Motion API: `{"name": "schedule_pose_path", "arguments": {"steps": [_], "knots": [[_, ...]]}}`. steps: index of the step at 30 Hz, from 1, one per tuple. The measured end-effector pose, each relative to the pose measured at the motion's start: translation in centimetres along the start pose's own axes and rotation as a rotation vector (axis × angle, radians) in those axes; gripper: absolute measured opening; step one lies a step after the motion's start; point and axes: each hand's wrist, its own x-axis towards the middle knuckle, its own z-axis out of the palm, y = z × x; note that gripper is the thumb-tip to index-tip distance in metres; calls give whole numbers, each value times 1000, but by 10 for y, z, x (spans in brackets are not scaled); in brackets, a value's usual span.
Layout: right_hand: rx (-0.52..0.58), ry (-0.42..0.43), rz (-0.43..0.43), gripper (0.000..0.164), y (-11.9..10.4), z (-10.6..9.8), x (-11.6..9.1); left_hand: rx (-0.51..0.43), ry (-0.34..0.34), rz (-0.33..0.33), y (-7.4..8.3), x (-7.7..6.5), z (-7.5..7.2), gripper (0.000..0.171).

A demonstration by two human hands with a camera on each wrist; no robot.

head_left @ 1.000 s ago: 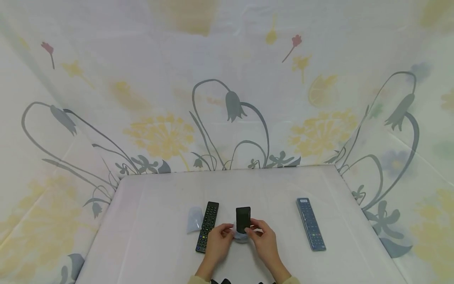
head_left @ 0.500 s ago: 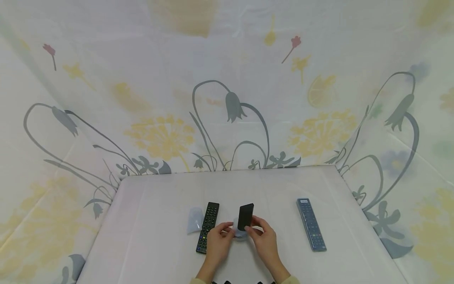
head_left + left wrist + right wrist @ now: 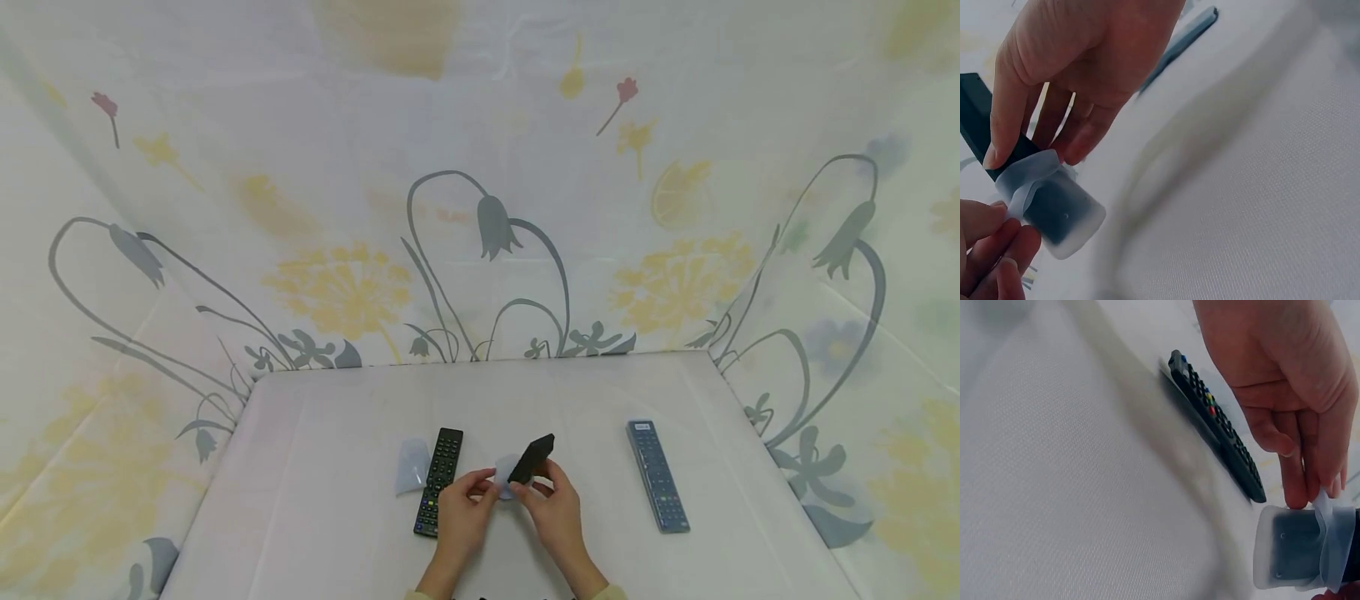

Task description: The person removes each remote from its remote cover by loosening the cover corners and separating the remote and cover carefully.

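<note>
My right hand grips a smooth black slab, shaped like a remote control, with the thumb on one side and fingers behind. Its lower end sits inside a translucent silicone sleeve, and the dark end shows through the wall. My left hand pinches the sleeve's rim, where a strip of the material is pulled out, as the right wrist view also shows. The slab leans to the right, with its upper part outside the sleeve. Only fingertips of the right hand show in the right wrist view.
A black remote control with many buttons lies by the left hand, partly behind it. Beside it lies a pale translucent pouch-like piece. Further right, a remote in a bluish cover rests on the white-covered table. Floral cloth walls surround the table.
The black slab has tilted to the right and turned from its broad face to nearly edge-on in the head view. Both hands stay in nearly the same place, still holding slab and sleeve.
</note>
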Motion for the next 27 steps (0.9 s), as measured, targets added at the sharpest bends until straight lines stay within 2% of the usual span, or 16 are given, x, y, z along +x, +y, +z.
{"name": "schedule_pose_path", "arguments": {"steps": [6,10,13,19,27], "knots": [[40,20,-34,55,-1,3,0,13,38,61,5,-2,-1,21],[44,18,-10,63,-6,3,-1,23,64,114,5,-3,1,21],[47,19,-3,64,-18,1,-3,20,71,137,4,-3,3,22],[43,22,-20,60,-41,-3,-8,10,44,108,3,-4,5,23],[128,33,-24,59,-40,-2,-10,-22,5,87,3,-3,6,32]]}}
